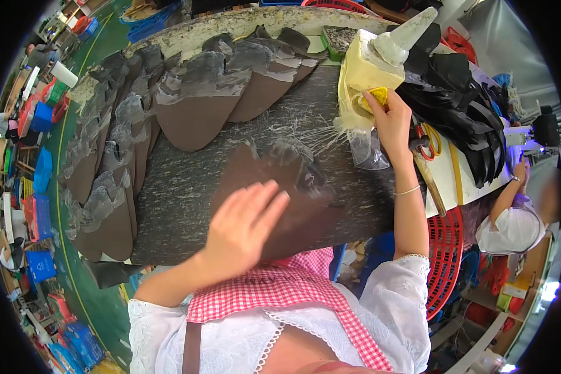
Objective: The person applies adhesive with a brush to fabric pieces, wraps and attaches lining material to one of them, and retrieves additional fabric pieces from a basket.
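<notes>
My left hand [243, 227], a little blurred, lies with its fingers stretched out over a dark brown cut piece [293, 227] that looks like leather. That piece is smeared too, with a greyish film along its upper edge. At the far right of the board, my right hand [394, 123] pinches a small yellow piece [375, 98] whose exact kind I cannot make out. It touches the front of a cream, glue-caked container [369, 65] with a pale cone-shaped top [408, 36]. Pale glue strings [321, 134] spread leftward from the container.
Overlapping brown pieces with whitish upper edges [196, 118] line the board's far and left sides. Black strips [464, 115], orange-handled scissors [427, 146] and a wooden-handled tool [429, 182] lie right. A red basket [444, 262] stands below; another person [514, 224] sits far right.
</notes>
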Tool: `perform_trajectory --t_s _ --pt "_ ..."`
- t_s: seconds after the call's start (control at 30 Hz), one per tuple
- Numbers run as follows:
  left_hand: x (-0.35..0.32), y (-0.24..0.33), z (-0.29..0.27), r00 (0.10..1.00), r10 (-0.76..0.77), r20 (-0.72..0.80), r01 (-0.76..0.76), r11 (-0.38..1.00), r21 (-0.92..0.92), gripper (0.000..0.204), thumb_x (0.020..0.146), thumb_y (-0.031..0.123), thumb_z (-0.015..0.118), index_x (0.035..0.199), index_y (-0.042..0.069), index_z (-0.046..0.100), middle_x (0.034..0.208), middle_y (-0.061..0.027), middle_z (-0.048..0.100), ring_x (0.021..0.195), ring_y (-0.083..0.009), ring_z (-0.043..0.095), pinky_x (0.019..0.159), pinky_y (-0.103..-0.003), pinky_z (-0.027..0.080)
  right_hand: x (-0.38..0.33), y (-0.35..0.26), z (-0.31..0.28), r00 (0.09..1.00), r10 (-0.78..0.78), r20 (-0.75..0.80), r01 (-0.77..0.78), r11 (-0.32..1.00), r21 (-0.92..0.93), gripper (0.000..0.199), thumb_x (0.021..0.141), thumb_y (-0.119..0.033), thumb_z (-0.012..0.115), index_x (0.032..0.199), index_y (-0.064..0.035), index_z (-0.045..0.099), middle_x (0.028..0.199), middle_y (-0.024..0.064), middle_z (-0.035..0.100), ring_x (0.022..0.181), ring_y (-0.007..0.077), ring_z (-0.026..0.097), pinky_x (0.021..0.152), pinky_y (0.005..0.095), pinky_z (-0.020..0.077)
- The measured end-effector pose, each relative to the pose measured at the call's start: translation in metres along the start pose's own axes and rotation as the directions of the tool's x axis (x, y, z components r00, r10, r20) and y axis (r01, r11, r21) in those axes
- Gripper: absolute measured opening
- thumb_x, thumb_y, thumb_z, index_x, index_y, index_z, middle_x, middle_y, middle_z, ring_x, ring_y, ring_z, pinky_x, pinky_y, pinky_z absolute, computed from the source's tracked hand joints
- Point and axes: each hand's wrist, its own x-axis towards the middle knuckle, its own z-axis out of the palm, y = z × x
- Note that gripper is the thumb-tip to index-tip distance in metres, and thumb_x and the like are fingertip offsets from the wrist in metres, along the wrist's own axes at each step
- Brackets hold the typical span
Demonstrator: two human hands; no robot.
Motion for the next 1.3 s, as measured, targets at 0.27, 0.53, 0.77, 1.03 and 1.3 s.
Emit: perform_trajectory --t_s 0.27,0.53,0.77,1.03,1.3 --pt "-0.02 -0.008 0.025 0.916 0.169 0.363 -0.161 0.986 -0.051 0.066 0.068 0.041 0.075 0.124 0.013 0.054 0.133 -0.0115 0.049 0.115 -0.0316 0.049 0.095 -0.046 0.038 -0.002 -0.029 -0.047 0.935 0.267 -0.233 -0.151 0.896 0.418 0.016 0.088 -0.013 0.067 0.088 0.0013 0.061 0.066 0.0024 0.06 0.05 0.0033 0.049 0.045 0.0187 0.0356" --pt "-0.01 -0.048 0.011 0.884 0.241 0.401 -0.172 0.965 -0.199 0.063 0.065 0.031 0.077 0.123 0.017 0.057 0.135 -0.0059 0.049 0.119 -0.0287 0.048 0.097 -0.047 0.038 -0.045 -0.03 -0.046 0.915 0.299 0.27 -0.394 0.522 0.756 0.022 0.093 -0.027 0.052 0.089 -0.006 0.047 0.075 0.0152 0.063 0.046 0.0113 0.05 0.041 0.0187 0.0384" --pt "-0.025 -0.028 0.021 0.928 0.154 0.339 -0.138 0.988 -0.069 0.073 0.063 0.033 0.076 0.131 0.021 0.053 0.137 -0.0068 0.046 0.12 -0.0269 0.044 0.094 -0.047 0.033 -0.059 -0.057 -0.008 0.811 0.06 0.582 -0.524 0.517 0.677 0.011 0.08 -0.006 0.056 0.09 -0.0033 0.051 0.084 0.0081 0.063 0.077 0.0121 0.059 0.065 0.0245 0.048" --pt "-0.034 -0.02 0.027 0.955 0.08 0.285 -0.065 0.996 -0.061 0.065 0.07 0.036 0.073 0.13 0.021 0.054 0.137 -0.0064 0.046 0.119 -0.0278 0.044 0.094 -0.049 0.031 -0.081 -0.07 -0.002 0.815 0.007 0.579 -0.434 0.67 0.603 0.008 0.084 -0.003 0.06 0.088 -0.0009 0.053 0.088 0.0082 0.063 0.075 0.0104 0.057 0.071 0.0266 0.0466" --pt "-0.032 -0.011 0.029 0.956 0.023 0.293 -0.011 0.999 -0.041 0.067 0.068 0.035 0.075 0.13 0.021 0.054 0.138 -0.0062 0.045 0.12 -0.0284 0.043 0.094 -0.049 0.03 -0.09 -0.077 0.026 0.888 0.11 0.446 -0.412 0.619 0.668 0.009 0.087 -0.007 0.06 0.094 -0.0015 0.057 0.086 0.005 0.062 0.076 0.0094 0.056 0.068 0.025 0.0452"
